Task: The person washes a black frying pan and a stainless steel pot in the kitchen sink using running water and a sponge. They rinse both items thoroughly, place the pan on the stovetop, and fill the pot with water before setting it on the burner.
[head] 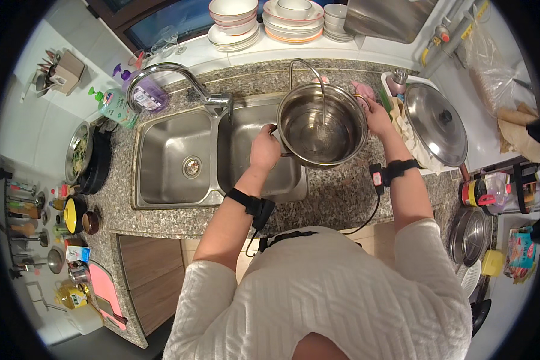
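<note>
I hold a stainless steel pot [321,148] between both hands, its open top facing up. It hangs over the right edge of the sink's right basin [238,135] and the granite counter beside it. On the pot's left handle is my left hand [265,148]. My right hand [379,118] grips the handle on the other side. A slim curved metal tap [305,61] arches over the rim, and a thin stream of water appears to fall into the pot. Clear water seems to cover the bottom, rippled near the middle.
A large chrome faucet [166,67] arches beside the left basin [175,157]. Soap bottles [146,94] stand behind it. A metal lid [436,123] leans on a white tray at right. Stacked plates [292,29] line the sill; a knife lies on a pink cutting board [103,283].
</note>
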The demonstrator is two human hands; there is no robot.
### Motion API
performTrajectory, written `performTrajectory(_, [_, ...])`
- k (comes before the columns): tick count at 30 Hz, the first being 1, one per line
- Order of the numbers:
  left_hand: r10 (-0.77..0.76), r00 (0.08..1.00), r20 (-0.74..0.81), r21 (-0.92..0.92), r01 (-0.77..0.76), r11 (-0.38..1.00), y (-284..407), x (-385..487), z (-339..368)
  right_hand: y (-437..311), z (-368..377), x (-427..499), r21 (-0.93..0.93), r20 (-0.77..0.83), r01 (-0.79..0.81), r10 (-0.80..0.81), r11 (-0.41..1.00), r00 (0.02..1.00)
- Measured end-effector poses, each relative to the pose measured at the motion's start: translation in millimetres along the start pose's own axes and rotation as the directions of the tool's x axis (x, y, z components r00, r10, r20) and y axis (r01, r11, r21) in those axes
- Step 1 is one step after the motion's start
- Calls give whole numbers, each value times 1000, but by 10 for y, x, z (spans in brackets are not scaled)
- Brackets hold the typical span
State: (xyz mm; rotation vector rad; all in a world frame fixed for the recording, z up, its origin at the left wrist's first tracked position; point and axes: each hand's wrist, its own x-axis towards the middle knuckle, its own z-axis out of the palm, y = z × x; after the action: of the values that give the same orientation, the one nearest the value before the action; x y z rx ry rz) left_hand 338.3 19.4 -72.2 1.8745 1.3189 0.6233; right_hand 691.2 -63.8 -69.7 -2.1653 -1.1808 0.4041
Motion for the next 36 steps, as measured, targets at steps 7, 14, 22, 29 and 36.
performTrajectory(7, [-57, 998, 7, -58, 57, 997, 110, -59, -106, 250, 40, -35, 160, -10, 141, -141, 977, 990])
performTrajectory(14, [-72, 997, 21, -27, 72, 997, 73, 14, -91, 483, 97, 58, 470, 107, 40, -102, 882, 989])
performTrajectory(22, [-119, 992, 33, 9, 119, 993, 153, -33, -143, 395, 42, -44, 351, 62, 21, -45, 936, 997])
performTrajectory(29, [-126, 990, 57, 13, 126, 992, 171, 8, -166, 377, 45, -118, 375, 47, 70, -94, 925, 994])
performTrajectory(36, [-155, 987, 49, 34, 153, 988, 178, 22, -183, 547, 69, -73, 470, 63, 51, -91, 881, 994])
